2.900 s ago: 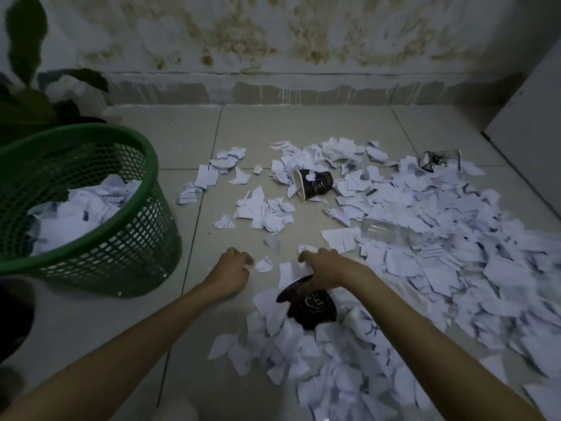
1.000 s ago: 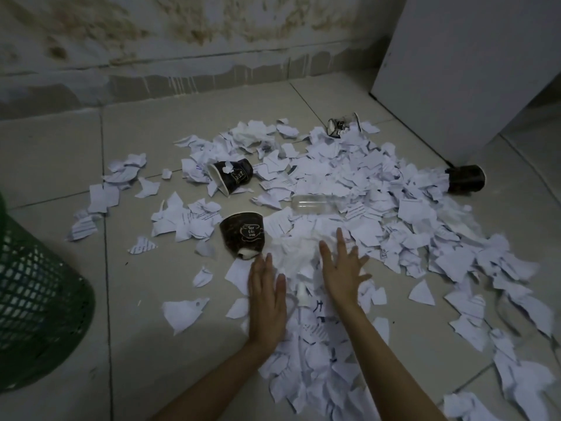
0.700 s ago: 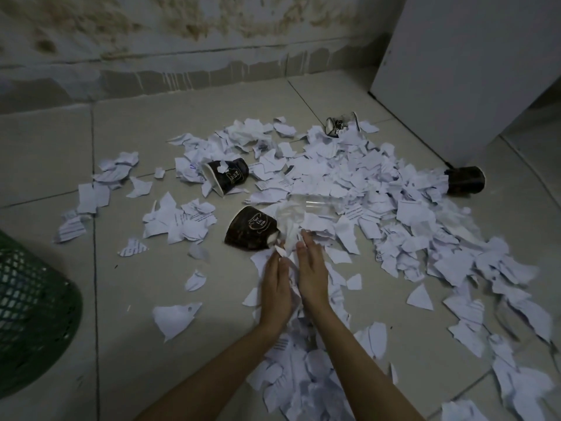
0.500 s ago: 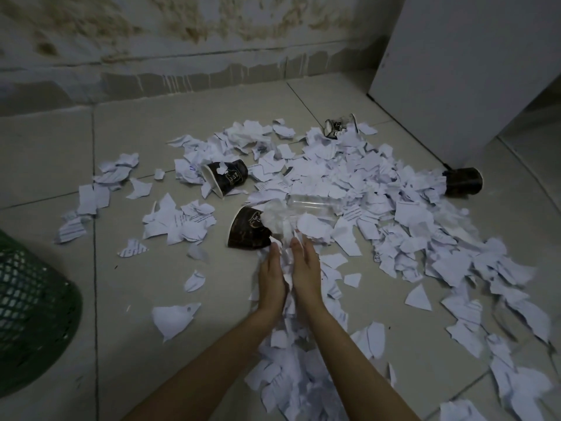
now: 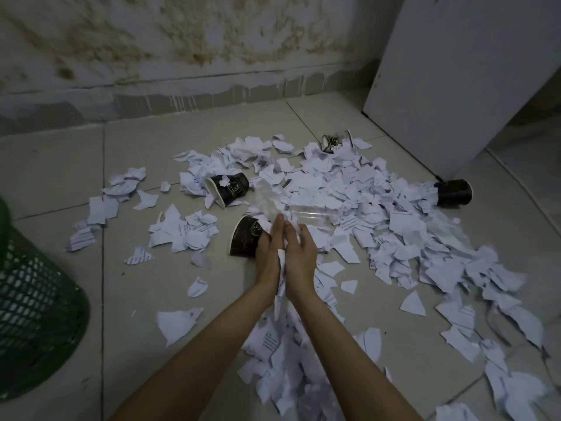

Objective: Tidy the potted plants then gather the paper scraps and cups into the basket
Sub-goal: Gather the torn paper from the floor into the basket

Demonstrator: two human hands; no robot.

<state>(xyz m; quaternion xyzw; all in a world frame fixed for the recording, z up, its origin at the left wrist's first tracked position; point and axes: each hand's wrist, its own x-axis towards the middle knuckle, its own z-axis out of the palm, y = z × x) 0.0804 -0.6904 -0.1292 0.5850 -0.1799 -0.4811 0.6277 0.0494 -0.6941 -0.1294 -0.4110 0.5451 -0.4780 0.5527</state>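
We count four dark paper cups: one above centre, one at centre, one at the right edge of the litter, one at upper centre-right. We see one clear plastic cup right of centre, one green basket at the left edge, two hands, left and right, and paper scraps too many to count

White torn paper scraps lie strewn over the tiled floor, thickest at centre and right. Four dark paper cups lie tipped over: one among the far scraps, one nearer, one at the right (by the white panel), one farthest back. The green mesh basket stands at the left edge.
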